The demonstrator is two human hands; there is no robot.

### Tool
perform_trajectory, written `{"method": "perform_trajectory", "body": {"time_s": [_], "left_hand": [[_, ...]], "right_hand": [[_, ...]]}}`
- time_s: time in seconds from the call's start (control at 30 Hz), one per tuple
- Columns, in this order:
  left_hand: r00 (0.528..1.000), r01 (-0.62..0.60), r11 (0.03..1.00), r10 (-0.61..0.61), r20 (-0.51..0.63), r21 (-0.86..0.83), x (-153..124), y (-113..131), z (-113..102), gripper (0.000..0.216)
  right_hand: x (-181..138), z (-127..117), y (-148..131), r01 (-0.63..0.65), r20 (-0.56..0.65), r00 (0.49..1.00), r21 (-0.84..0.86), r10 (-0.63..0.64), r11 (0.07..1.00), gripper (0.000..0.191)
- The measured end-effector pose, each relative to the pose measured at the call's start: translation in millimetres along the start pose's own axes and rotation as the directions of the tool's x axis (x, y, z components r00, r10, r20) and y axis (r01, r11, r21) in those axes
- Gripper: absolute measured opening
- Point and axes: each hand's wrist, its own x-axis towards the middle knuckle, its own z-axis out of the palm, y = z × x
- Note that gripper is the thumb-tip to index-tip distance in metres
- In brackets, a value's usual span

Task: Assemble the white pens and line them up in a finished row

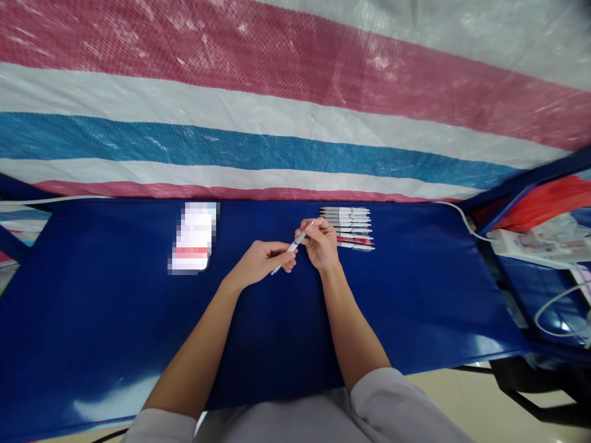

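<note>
A white pen with a grey grip (299, 239) is held slantwise between my two hands, over the middle of the blue table. My left hand (265, 261) pinches its lower white barrel between thumb and fingers. Around the upper, grey end close the fingertips of my right hand (322, 241). Just beyond the right hand lies a row of several similar pens (353, 220), side by side, mostly white and grey with a red one near the front. My right hand partly covers the left ends of the nearest pens.
A pixelated, phone-like rectangle (194, 237) lies on the blue table (115, 320) at the left. Behind the table hangs a striped plastic sheet (277, 151). White cables (462, 218) run along the back edge. On the right, a side shelf (530, 246) carries various items.
</note>
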Motion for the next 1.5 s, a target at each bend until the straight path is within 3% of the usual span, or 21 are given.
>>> {"method": "perform_trajectory", "body": {"time_s": [0.1,0.2,0.5,0.73,0.93,1.07,1.2,1.3,1.5], "left_hand": [[0.991,-0.037,0.992,0.052,-0.122,0.119,1,-4,2,0.025],[0.988,-0.034,0.992,0.053,-0.147,0.125,1,-4,4,0.027],[0.987,0.097,0.984,-0.075,0.141,-0.150,-7,5,0,0.028],[0.957,0.182,0.955,-0.118,0.265,-0.232,-9,8,-2,0.030],[0.981,0.109,0.985,-0.085,0.173,-0.134,-8,8,2,0.027],[1.000,0.011,0.998,-0.011,0.001,0.061,-3,1,5,0.022],[0.984,-0.048,0.972,0.086,-0.159,0.231,1,-8,8,0.022],[0.989,-0.041,0.984,0.065,-0.135,0.175,1,-8,9,0.026],[0.999,0.035,0.995,-0.032,0.039,-0.092,-6,3,5,0.029]], "right_hand": [[1,3,1,0.028,-0.063,0.997,-0.055,-0.032,0.998,0.029],[-1,3,2,0.055,-0.055,0.997,-0.057,-0.058,0.997,0.026],[-5,-5,-1,-0.058,0.129,0.990,0.007,0.057,0.998,0.027],[-6,-9,1,-0.090,0.189,0.979,0.061,0.077,0.994,0.029],[-5,-9,1,-0.054,0.140,0.989,0.017,0.051,0.998,0.036],[-2,-4,1,-0.018,0.081,0.997,0.019,0.017,1.000,0.034],[-1,0,1,0.011,-0.013,1.000,-0.017,-0.011,1.000,0.032],[-2,0,2,0.010,-0.002,1.000,-0.029,-0.010,1.000,0.032],[-4,-5,2,-0.059,0.100,0.993,0.008,0.058,0.998,0.033]]}}
